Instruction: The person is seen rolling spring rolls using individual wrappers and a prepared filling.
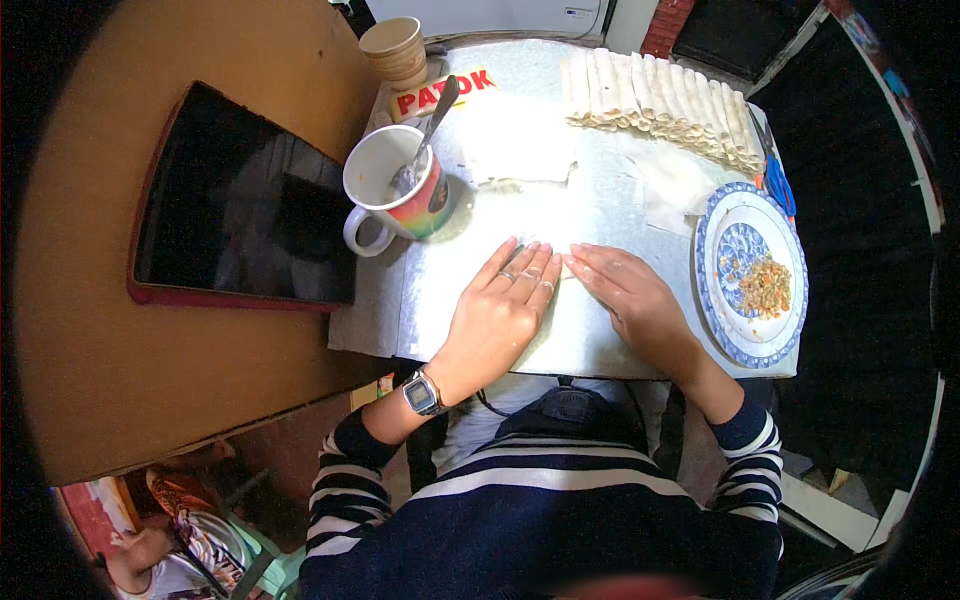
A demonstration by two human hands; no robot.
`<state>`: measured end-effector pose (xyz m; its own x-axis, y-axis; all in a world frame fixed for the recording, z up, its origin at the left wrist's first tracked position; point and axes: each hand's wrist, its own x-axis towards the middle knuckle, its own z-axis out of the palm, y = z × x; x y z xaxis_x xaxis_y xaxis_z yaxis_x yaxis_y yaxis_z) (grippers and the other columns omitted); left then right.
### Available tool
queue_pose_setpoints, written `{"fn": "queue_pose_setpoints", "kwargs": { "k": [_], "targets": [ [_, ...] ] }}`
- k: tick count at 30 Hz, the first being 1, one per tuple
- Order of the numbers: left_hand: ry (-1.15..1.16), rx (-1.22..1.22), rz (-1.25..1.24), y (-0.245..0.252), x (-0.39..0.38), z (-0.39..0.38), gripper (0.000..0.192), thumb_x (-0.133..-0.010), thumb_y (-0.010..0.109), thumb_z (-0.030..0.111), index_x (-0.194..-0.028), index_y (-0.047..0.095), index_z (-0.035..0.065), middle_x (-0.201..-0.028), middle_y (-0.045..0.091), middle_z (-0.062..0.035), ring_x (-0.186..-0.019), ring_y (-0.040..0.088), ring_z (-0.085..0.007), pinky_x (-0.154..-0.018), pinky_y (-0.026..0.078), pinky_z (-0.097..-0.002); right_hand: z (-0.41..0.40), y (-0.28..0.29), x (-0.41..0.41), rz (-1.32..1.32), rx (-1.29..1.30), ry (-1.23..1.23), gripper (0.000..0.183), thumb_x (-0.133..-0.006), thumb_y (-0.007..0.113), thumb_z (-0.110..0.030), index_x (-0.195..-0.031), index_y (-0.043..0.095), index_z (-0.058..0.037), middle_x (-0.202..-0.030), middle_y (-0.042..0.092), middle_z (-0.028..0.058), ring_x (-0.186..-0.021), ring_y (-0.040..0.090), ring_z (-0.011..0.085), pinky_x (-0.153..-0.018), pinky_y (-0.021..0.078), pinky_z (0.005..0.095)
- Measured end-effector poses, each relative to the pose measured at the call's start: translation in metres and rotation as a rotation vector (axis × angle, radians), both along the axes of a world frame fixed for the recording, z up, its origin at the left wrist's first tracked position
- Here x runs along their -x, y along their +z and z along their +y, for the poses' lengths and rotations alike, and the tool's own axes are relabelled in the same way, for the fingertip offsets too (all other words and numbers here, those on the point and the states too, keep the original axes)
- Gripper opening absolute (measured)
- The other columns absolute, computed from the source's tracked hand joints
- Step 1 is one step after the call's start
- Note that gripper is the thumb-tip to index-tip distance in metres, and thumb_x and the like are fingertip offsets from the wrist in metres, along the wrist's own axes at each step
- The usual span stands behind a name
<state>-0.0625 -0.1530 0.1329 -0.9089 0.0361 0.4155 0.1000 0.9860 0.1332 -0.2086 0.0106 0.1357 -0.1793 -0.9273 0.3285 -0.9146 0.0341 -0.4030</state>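
My left hand (504,300), with a watch (422,393) on its wrist and pasty white smears on its fingers, lies palm down on the brightly lit tabletop (600,352). Beside it, my right hand (634,296) rests on its edge with the fingertips close to the left ones. Glare hides whatever is under the fingers. Thin white wrapper sheets (521,139) lie beyond the hands, and another pale sheet (671,187) is to their right. A blue-patterned plate (711,315) holds minced filling (766,289). Rolled wrappers (660,101) are stacked in a row at the back right.
A striped mug (420,210) with a metal spoon (442,109) stands left, near a paper cup (396,56) and a yellow printed packet (480,81). A dark-screened tablet (247,210) lies on the wooden surface. Blue-handled scissors (780,187) are behind the plate. Another person (172,555) is at lower left.
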Motion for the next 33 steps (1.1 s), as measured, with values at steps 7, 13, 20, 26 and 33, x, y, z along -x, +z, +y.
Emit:
{"fn": "queue_pose_setpoints", "kwargs": {
  "k": [7,13,20,26,33],
  "targets": [
    [0.015,-0.025,-0.037,0.000,-0.005,0.001,0.047,-0.083,0.057,0.009,-0.128,0.059,-0.0021,-0.131,0.061,-0.0166,-0.124,0.058,-0.0278,-0.112,0.038,-0.0465,0.001,-0.003,0.000,0.012,0.003,0.017,0.044,-0.083,0.051,0.002,-0.126,0.061,-0.0001,-0.129,0.062,0.0163,-0.121,0.058,0.0319,-0.105,0.0457,0.0404],
    [0.032,-0.165,0.049,0.002,-0.008,-0.008,0.045,-0.090,0.064,0.013,-0.132,0.057,0.0014,-0.136,0.058,-0.0152,-0.131,0.051,-0.0309,-0.113,0.034,-0.0481,-0.001,-0.006,0.006,0.014,0.029,0.028,0.047,-0.081,0.054,0.007,-0.126,0.063,-0.0040,-0.126,0.064,0.0139,-0.117,0.061,0.0303,-0.101,0.0484,0.0392],
    [0.070,-0.319,0.001,-0.006,-0.017,-0.007,0.052,-0.095,0.060,0.017,-0.143,0.046,0.0003,-0.148,0.046,-0.0194,-0.141,0.038,-0.0347,-0.117,0.026,-0.0499,-0.001,-0.005,0.006,0.009,0.047,0.037,0.047,-0.082,0.053,0.008,-0.126,0.063,-0.0049,-0.126,0.064,0.0126,-0.118,0.061,0.0290,-0.100,0.0486,0.0387],
    [0.087,-0.303,-0.053,-0.011,-0.018,-0.004,0.059,-0.096,0.058,0.020,-0.147,0.038,-0.0017,-0.151,0.040,-0.0219,-0.144,0.033,-0.0362,-0.118,0.023,-0.0512,0.002,-0.005,0.007,0.010,0.037,0.044,0.044,-0.083,0.053,0.006,-0.125,0.063,-0.0042,-0.128,0.063,0.0124,-0.120,0.060,0.0290,-0.101,0.0479,0.0389],
    [0.126,-0.297,-0.120,-0.010,-0.020,0.003,0.066,-0.097,0.056,0.023,-0.151,0.027,-0.0036,-0.157,0.028,-0.0246,-0.147,0.025,-0.0375,-0.119,0.018,-0.0524,0.003,-0.001,0.005,0.008,0.036,0.048,0.042,-0.085,0.058,0.005,-0.126,0.063,-0.0039,-0.126,0.064,0.0136,-0.119,0.060,0.0307,-0.101,0.0477,0.0390]
  ]
}}
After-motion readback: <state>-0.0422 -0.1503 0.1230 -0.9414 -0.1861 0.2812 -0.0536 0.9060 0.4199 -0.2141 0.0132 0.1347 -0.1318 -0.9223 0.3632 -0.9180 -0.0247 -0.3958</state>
